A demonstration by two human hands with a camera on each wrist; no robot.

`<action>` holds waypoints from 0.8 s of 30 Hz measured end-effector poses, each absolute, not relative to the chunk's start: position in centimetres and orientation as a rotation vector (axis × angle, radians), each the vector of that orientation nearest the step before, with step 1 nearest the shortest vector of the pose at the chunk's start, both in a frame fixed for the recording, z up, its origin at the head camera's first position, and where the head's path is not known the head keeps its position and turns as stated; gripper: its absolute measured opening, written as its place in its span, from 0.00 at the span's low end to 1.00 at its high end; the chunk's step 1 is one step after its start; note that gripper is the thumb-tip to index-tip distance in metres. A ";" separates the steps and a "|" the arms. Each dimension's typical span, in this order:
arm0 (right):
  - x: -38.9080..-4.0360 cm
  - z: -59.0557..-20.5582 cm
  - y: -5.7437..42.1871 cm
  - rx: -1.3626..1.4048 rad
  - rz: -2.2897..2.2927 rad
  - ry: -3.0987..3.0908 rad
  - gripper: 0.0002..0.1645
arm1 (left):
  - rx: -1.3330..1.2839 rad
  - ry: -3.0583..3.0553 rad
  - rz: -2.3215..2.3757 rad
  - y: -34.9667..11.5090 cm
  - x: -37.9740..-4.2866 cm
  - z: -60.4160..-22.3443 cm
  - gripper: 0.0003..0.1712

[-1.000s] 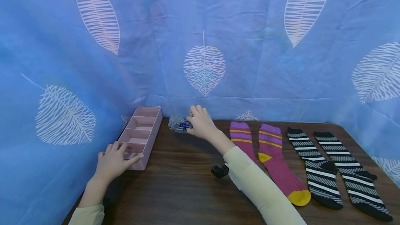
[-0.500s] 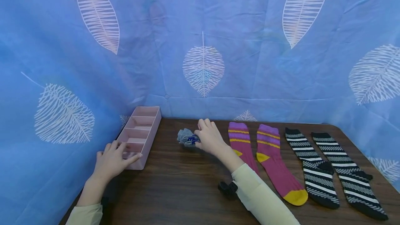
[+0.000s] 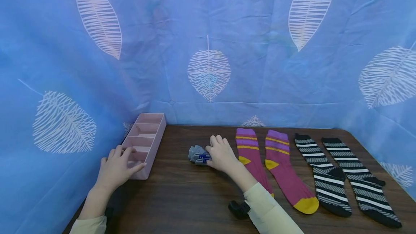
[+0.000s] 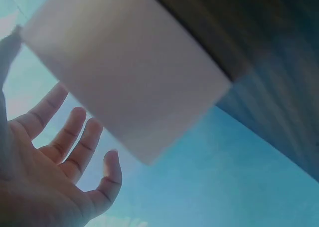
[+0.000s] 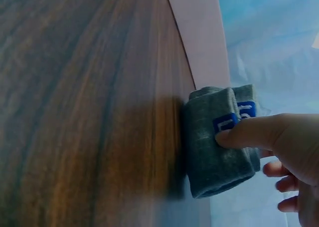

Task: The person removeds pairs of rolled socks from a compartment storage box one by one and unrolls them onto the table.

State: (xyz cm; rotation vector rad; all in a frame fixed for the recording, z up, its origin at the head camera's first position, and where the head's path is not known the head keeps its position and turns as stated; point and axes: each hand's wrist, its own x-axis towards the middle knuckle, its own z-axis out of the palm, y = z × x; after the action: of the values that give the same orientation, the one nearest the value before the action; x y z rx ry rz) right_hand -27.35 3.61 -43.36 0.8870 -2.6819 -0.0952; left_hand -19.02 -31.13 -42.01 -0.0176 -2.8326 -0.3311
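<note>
A folded grey sock bundle [image 3: 196, 154] with blue lettered patches is pinched by my right hand [image 3: 222, 154], low over the table in the middle. In the right wrist view the thumb presses on a patch of the grey sock bundle [image 5: 214, 157], while the other fingers are partly hidden behind it. My left hand [image 3: 113, 170] spreads over the near end of a pale pink divided box [image 3: 157, 142], thumb toward its right wall. The left wrist view shows loosely bent fingers [image 4: 82, 147] along the edge of the box [image 4: 129, 77].
Two maroon socks [image 3: 290, 180] with purple cuffs and yellow toes lie right of my right hand. Farther right are two black-and-white striped socks [image 3: 331, 187]. A blue leaf-print cloth [image 3: 260, 75] hangs behind and left of the dark wooden table [image 3: 182, 198].
My right hand has drawn the grey sock bundle from the table's back edge toward me and slightly right. The left hand has stayed at the box.
</note>
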 end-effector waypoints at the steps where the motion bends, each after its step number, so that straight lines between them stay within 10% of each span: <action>1: -27.2 -43.3 3.7 0.892 -0.072 -2.707 0.20 | -0.046 -2.799 -0.311 -30.9 -19.0 -42.0 0.36; 24: -26.5 -42.9 5.4 0.943 0.251 -2.886 0.36 | -0.654 -2.614 -0.114 -18.7 -20.5 -41.8 0.22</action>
State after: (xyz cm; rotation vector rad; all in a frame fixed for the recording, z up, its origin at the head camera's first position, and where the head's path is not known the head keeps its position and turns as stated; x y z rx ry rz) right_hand -26.48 5.43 -42.94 0.9429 -2.8859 0.2512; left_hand -20.47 -18.72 -41.75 -0.6537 -2.6145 -0.1143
